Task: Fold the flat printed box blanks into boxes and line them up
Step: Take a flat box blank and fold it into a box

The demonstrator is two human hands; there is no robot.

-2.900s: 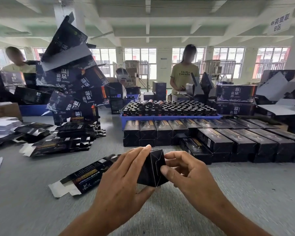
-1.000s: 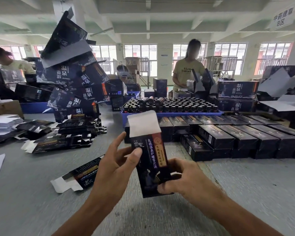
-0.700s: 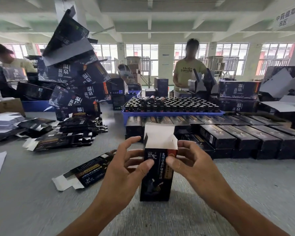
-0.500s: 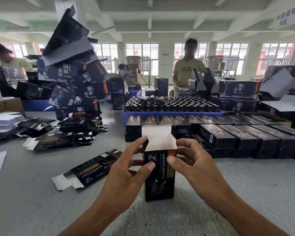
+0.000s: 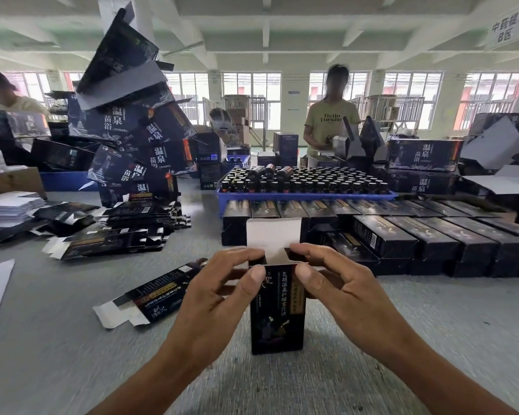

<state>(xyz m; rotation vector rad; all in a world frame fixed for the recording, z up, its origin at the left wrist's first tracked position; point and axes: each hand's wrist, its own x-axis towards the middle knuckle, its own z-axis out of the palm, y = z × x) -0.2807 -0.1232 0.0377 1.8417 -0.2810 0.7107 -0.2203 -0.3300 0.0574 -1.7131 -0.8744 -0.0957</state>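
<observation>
The printed box (image 5: 277, 310) stands upright on the surface (image 5: 402, 324) between the hands. The left hand (image 5: 219, 292) and right hand (image 5: 339, 289) pinch its top corners below the raised white flap (image 5: 273, 235). Thin card, likely light and easily creased, so best held near the folds.

Factory packing floor: long worktable (image 5: 72, 339), stacked printed cartons (image 5: 138, 139), bottle tray (image 5: 306, 195), workers.

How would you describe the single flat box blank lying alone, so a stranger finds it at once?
Start at the upright box held by both hands on the grey table. Just left of the left hand lies one flat blank. Unlike the stacked blanks farther back, it lies alone, white flaps towards the camera.
</observation>
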